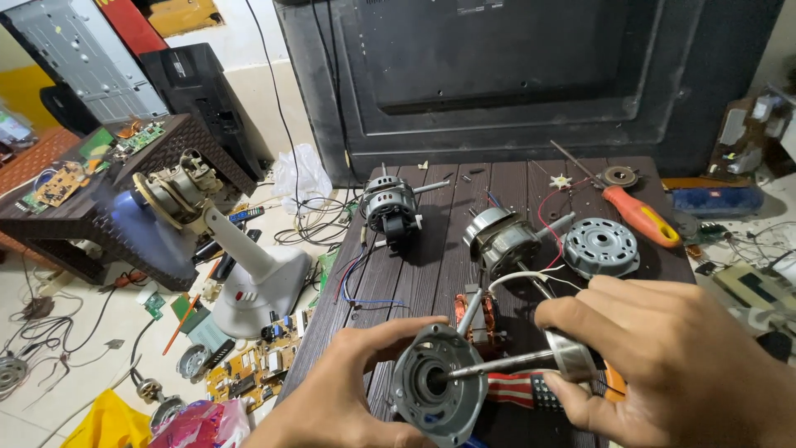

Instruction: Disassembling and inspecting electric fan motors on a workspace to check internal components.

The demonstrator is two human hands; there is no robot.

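Fingers (554,388) of the right hand (663,365) pinch a silvery rotor (572,355), its shaft (497,365) running leftward into the bore of a grey motor end cover (438,390); left hand (348,390) grips that cover by the rim, thumb over the top; shaft axis lies nearly level, tip at the cover's centre hole; both low over the near edge of a dark slatted worktop (431,249); copper-wound stator (477,319) just behind; second grey cover (601,246), two motors (390,207) and an orange-handled screwdriver (638,216) farther back; floor (75,332) at left littered with circuit boards, wires, a white fan stand (257,282).
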